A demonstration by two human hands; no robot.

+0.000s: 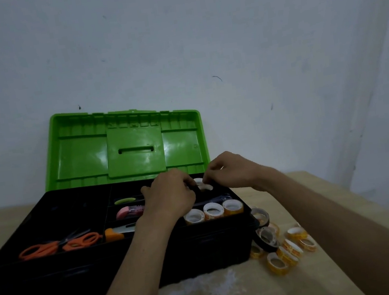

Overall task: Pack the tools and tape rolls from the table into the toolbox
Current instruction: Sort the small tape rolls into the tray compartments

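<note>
Round glossy rolls (pixel 213 210) (seemingly tape)

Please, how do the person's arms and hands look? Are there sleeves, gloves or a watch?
The left forearm and right forearm are bare to the picture's edge; no sleeve shows. The left hand and right hand wear no gloves. No watch or bracelet shows at either wrist.
</note>
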